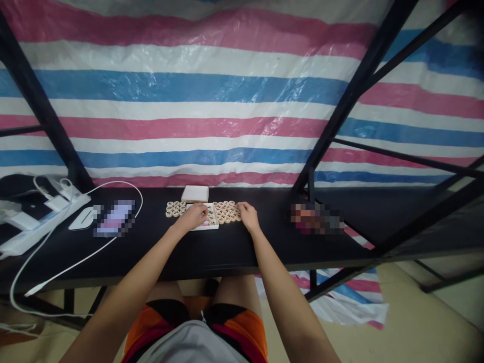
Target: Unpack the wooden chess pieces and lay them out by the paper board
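Note:
My left hand (194, 216) reaches over an open white box (214, 222), its fingers curled down inside; what is between the fingertips is hidden. In the box lie things with black characters on white. Round wooden Chinese chess pieces with red characters (226, 212) are packed in rows to the right of the box. At their right edge, my right hand (248, 217) has bent, closed fingers touching the outermost pieces; I cannot make out what they hold. More Chinese chess pieces, with dark characters (175, 208), stand in rows left of the box, partly behind my left hand.
Behind the box lies a white lid (195, 194) on the black table (219, 254). To the left are a blurred phone (115, 218), a white cable (81, 259) and a power strip (49, 222) with chargers. A blurred item (315, 219) lies right. Black metal posts frame the table.

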Demonstrator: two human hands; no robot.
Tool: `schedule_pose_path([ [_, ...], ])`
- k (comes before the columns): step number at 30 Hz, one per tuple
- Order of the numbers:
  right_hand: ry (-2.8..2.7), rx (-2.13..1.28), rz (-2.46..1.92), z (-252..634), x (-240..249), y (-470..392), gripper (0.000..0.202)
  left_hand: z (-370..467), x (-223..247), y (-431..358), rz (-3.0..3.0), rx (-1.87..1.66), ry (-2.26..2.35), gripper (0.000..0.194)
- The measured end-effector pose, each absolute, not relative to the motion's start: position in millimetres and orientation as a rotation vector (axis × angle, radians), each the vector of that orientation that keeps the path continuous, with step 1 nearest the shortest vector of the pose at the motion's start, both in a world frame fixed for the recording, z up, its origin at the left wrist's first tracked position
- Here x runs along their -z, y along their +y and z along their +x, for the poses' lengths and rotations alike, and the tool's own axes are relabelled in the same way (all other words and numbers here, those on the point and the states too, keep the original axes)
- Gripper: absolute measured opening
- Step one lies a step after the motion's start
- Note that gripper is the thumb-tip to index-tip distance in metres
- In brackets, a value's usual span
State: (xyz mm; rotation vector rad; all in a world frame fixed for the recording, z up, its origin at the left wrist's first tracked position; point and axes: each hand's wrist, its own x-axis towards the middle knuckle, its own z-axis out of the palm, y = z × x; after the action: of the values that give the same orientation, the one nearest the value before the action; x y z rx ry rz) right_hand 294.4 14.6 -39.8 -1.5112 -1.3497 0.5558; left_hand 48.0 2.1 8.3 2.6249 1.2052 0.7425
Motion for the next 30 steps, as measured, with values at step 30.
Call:
schedule_pose_path([
  [30,-1.345,-0.539,-1.520,295,43,15,0.039,-45,-2,-33,2.194,-0.759,1.857,0.001],
])
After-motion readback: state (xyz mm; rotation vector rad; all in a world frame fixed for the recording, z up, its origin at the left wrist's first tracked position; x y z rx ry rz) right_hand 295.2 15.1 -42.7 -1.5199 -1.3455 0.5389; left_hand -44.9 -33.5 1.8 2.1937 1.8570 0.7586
